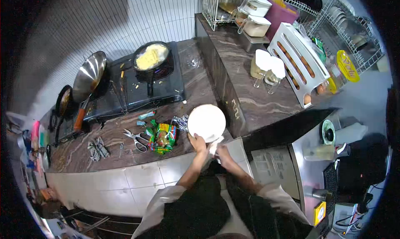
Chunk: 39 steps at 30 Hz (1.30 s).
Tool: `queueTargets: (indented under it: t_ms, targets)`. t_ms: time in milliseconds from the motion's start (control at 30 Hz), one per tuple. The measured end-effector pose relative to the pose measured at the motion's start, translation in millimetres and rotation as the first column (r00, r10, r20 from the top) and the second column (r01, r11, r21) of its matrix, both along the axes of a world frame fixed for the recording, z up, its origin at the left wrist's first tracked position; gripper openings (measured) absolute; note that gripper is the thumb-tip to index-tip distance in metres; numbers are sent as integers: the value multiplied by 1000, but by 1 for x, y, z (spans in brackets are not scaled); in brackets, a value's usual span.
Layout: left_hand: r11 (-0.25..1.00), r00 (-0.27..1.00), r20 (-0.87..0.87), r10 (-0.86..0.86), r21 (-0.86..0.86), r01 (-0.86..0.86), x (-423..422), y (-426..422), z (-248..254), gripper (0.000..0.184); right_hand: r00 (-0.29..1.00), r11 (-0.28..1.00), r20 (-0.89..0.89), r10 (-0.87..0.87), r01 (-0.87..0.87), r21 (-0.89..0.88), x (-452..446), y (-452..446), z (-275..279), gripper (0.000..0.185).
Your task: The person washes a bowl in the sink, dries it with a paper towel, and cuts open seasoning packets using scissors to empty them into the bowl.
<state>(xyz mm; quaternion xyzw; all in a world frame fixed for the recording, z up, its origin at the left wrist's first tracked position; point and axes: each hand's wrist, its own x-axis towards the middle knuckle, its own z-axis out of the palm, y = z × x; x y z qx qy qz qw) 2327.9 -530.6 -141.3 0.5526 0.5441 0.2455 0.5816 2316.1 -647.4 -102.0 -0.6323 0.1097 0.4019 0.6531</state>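
Note:
A round white plate [206,121] is at the counter's front edge, directly ahead of me. My left hand [198,143] grips its near rim, thumb over the edge and the other fingers hidden underneath. In my right hand [223,154] is a crumpled white cloth [215,145], pressed against the plate's near right rim; whether it is fabric or paper is hard to see. Just left of the plate lie a green and yellow food packet [166,135], a silvery wrapper [181,122] and open-bladed scissors [137,140].
On the black stove [137,87] stand a frying pan [150,72] holding yellow food [151,58] and a steel wok [89,75]. A grey rag [98,149] lies front left. The raised ledge [227,58] carries lidded jars [260,63] and a white egg rack [296,62].

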Motion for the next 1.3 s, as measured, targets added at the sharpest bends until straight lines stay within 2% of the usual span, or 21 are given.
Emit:
queueTargets:
  t_ms: [100,167,267,400,500,600,667,700,767,800,867,900,933,967,1000,1033,1100,1133,1167,1233,1300]
  targets:
    - [998,981,193,16,-61,-4,6,1,2,44,999,999,-10,-37,37,2,-7,-4,-11,33]
    - [999,986,166,19,-51,-10,10,0,3,43,999,999,-21,-45,45,5,-6,-9,-18,33]
    - [999,994,111,-4,-31,7,8,1,2,40,947,977,321,14,55,-204,0,-27,-5,32]
    - [996,984,175,-25,-85,40,11,1,-24,36,961,970,275,31,37,-241,13,-54,-8,28]
    - [998,941,336,-40,66,19,11,0,-47,36,957,966,289,31,45,-254,17,-51,11,25]
    - [988,958,251,-139,99,118,-4,0,-36,44,957,966,288,-22,95,-239,9,-45,0,23]
    - [979,959,211,-189,110,169,-24,-7,-6,49,952,961,276,-135,194,-198,1,-39,-26,23]
    - [969,962,118,-245,17,245,-44,-16,29,50,951,961,278,-134,193,-199,-3,-35,-40,23]
    - [948,952,25,-306,-83,307,-69,-18,44,50,851,976,505,142,-205,71,-11,-27,-61,27]
    - [905,916,-13,-402,-161,395,-82,-12,37,47,855,976,499,142,-205,74,-12,-24,-46,27]
    - [780,812,-58,-580,-326,534,-102,-1,23,41,877,928,356,323,-367,60,-6,-21,-2,33]
    - [783,815,-58,-576,-326,530,-103,5,15,41,865,893,286,413,-447,62,2,-17,18,36]
    - [907,925,61,-376,-179,381,-101,11,7,42,861,889,288,419,-453,61,11,-14,28,36]
    - [981,963,210,-168,-55,184,-97,17,-1,43,967,978,171,188,-201,62,20,-12,36,39]
    - [982,939,287,-187,88,169,-87,29,-8,45,996,997,53,-68,66,29,26,-10,39,41]
    - [964,908,357,-217,227,141,-69,43,-9,48,997,998,51,-64,63,25,33,-5,39,41]
    - [988,920,362,-151,67,136,-33,58,20,43,997,994,22,-79,77,72,46,6,30,42]
    - [989,919,366,-148,65,134,-25,62,21,43,996,992,10,-86,84,97,50,10,26,43]
    - [975,840,532,-102,-112,189,-15,67,14,43,996,992,19,-82,80,97,52,14,22,43]
    - [837,622,777,91,-399,376,0,70,18,42,983,986,96,-157,151,63,53,22,25,43]
    - [863,668,744,7,-342,371,-2,68,22,41,970,981,150,-190,184,56,58,21,31,44]
